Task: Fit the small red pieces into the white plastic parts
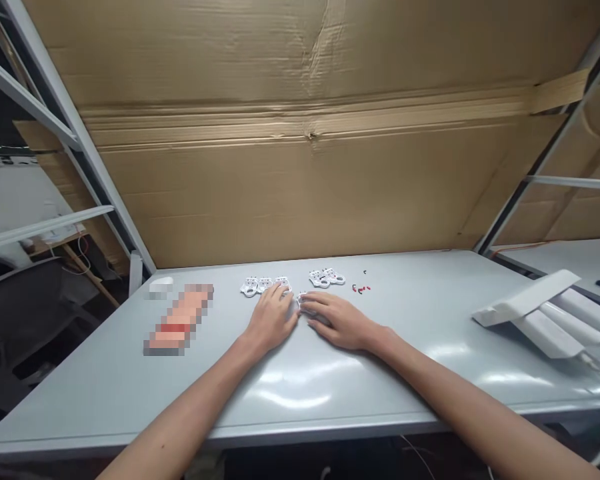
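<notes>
Loosely open left hand (pixel 271 319), right hand (pixel 336 321) on white parts (pixel 265 287) (pixelated block (pixel 179 320) unreadable)

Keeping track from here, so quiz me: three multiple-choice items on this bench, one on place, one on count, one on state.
1. Where are the small red bits?
A) right of the white plastic pieces
B) under a hand
C) on the cardboard

2. How many white plastic pieces lie in the row by the left hand?
A) one
B) three
C) six

3. How do the left hand and right hand lie?
A) raised high
B) palm down on the gray table
C) clasped together

1 A: the bits lie beyond the right group.
2 B: three show side by side.
3 B: both rest flat, fingertips close.
</notes>
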{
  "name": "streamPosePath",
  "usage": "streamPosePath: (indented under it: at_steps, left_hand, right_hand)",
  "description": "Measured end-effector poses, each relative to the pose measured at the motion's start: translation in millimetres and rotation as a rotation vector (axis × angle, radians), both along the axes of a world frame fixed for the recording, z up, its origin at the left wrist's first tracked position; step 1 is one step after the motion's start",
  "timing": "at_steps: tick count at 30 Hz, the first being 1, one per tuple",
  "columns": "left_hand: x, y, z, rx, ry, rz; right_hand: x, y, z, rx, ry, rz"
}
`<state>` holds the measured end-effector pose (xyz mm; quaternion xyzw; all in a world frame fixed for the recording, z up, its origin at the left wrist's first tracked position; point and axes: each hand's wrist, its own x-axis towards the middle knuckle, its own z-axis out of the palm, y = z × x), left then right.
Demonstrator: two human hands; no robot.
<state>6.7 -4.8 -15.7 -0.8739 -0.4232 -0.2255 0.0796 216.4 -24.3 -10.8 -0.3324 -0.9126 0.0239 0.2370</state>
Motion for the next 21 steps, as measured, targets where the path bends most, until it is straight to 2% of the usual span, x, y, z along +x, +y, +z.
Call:
streamPosePath:
  at_steps: [5,9,15,21]
  left_hand:
    - [-1,1,-1.4,-0.025,0.000,-0.017]
    - [0,-1,1.0,-0.060,0.006,-0.029]
    - [-1,-4,2.6,-0.076,0.035,-0.049]
    - [-2,-7,9.4,-0.110,0.022,-0.056]
  right_hand:
    - [4,6,-4.4,-0.044,-0.030,-0.023]
    - [0,1,-2.1,-0.002,-0.017,-0.065]
    - [1,0,-4.6,-0.060,-0.058,-0.133]
    - [3,0,-10.0,-0.052,-0.014,-0.172]
